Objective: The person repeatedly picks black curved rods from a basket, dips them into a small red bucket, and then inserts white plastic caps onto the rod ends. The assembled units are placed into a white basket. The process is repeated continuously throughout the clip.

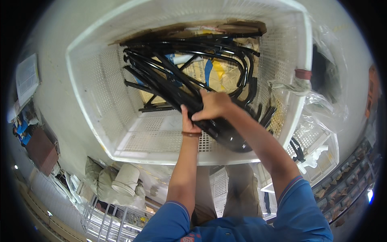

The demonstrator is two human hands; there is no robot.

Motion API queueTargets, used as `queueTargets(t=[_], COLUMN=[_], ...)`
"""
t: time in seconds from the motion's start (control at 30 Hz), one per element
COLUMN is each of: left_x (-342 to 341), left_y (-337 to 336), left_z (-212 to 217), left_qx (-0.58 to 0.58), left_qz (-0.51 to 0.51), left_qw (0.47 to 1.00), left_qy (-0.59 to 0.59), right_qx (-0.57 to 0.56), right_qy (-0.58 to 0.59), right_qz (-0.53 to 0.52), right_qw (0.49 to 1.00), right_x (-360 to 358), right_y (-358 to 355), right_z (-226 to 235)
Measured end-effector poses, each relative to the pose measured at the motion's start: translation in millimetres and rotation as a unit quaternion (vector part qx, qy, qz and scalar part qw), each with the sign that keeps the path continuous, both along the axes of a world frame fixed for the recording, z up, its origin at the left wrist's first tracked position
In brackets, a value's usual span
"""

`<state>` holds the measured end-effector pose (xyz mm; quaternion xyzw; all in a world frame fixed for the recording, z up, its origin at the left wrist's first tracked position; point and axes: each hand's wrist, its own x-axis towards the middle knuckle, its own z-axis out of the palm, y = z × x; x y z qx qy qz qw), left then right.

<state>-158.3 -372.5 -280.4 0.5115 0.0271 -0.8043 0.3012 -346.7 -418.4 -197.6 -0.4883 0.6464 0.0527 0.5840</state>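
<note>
Glossy black bent metal tubes (pixel 227 135) lie slantwise in a large white plastic crate (pixel 84 99), and both my hands are on them. My left hand (pixel 188 120) is wrapped round the bundle from below, close to its middle. Just beyond it, my right hand (pixel 215 105) grips the same tubes from above, its thumb near my left hand. The tubes' rounded near end is blurred and reaches toward the crate's near wall. More black bent tubes (pixel 242 66) lie farther back in the crate. My fingers partly hide the held tubes, so I cannot tell how many there are.
Brown paper with yellow and blue patches (pixel 219 76) lines the crate floor. A dark red band with cloth (pixel 303 74) is tied round the right rim. A white bucket (pixel 125 179) stands near left, and a smaller white crate (pixel 328 149) sits at right.
</note>
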Motion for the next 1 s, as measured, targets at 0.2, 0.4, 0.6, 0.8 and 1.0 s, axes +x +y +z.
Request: queueTargets(t=[0.2, 0.4, 0.6, 0.8, 1.0], left_x=[43.6, 28.6, 35.5, 62.5, 86.9], left_y=[19.6, 59.8, 93.7, 106.4, 117.0], left_z=[82.1, 155.9, 251.0, 373.2, 443.7], left_qx=[0.102, 0.009, 0.016, -0.055, 0.001], left_qz=[0.057, 0.033, -0.008, -0.123, -0.176], left_qw=[0.988, 0.995, 0.99, 0.982, 0.962], left_qy=[0.097, 0.094, 0.142, 0.13, 0.209], right_qx=[-0.051, -0.166, -0.207, -0.214, -0.181], right_qy=[0.032, 0.099, 0.119, 0.064, 0.043], right_qz=[-0.014, -0.051, -0.085, -0.165, -0.211], right_qw=[0.998, 0.98, 0.967, 0.961, 0.96], right_x=[45.6, 54.3, 50.7, 70.6, 95.1], right_y=[11.2, 53.3, 117.1, 169.7, 210.3], right_z=[109.7, 208.9, 305.7, 411.3, 483.1])
